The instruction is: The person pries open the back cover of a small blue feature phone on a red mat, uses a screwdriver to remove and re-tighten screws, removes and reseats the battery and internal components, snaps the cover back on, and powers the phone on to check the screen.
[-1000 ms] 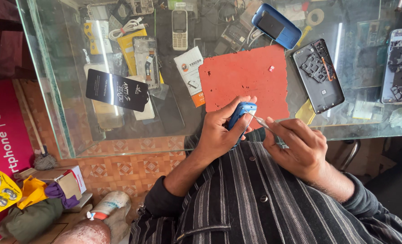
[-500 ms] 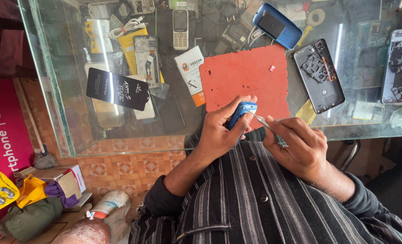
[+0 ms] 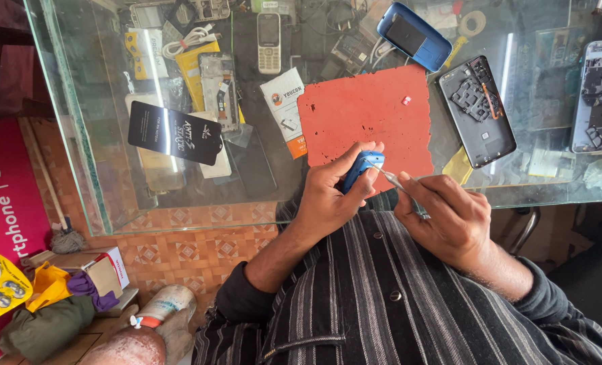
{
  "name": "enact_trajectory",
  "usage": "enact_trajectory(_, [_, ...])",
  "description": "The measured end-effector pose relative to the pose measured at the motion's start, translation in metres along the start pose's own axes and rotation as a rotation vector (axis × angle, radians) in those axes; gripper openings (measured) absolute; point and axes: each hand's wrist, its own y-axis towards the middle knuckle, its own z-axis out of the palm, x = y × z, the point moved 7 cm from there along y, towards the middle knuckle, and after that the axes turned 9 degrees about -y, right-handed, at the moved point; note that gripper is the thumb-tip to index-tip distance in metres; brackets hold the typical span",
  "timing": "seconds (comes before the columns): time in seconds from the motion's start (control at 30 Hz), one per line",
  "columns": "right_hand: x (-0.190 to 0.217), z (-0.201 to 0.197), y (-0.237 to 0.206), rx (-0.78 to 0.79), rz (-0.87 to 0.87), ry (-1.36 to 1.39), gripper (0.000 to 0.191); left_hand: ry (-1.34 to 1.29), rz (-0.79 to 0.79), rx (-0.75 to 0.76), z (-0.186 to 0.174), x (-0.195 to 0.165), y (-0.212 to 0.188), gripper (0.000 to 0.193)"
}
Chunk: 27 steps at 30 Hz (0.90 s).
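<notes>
Blue phone part [image 3: 362, 167] clasped in the curled left hand [image 3: 331, 192]; right hand [image 3: 449, 220] pinches a thin metal tool [image 3: 394, 180], tip touching the part, above the red mat [image 3: 368, 115].

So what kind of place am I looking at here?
Most likely a small phone repair stall. The left hand holds a small blue phone while the right hand works on it with a thin tool. An opened phone back and a red work mat lie on the glass counter.
</notes>
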Motion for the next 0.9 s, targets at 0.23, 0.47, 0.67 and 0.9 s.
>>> enact_trajectory(0.23, [-0.0009, 0.0001, -0.0009, 0.011, 0.006, -0.009, 0.027, -0.087, -0.006, 0.039, 0.0006, -0.0017, -0.0005, 0.038])
enact_trajectory(0.47, [0.0011, -0.0025, -0.0014, -0.033, -0.033, 0.001, 0.028, -0.11, 0.004, 0.02, -0.0024, -0.0011, -0.0008, 0.038])
enact_trajectory(0.67, [0.0029, -0.0027, 0.0002, -0.028, -0.037, 0.014, 0.027, -0.069, 0.036, 0.012, -0.0021, -0.0031, -0.0014, 0.038])
enact_trajectory(0.9, [0.0031, -0.0029, 0.0013, -0.026, -0.038, 0.019, 0.026, -0.036, 0.093, 0.017, -0.0014, -0.0067, -0.0011, 0.036])
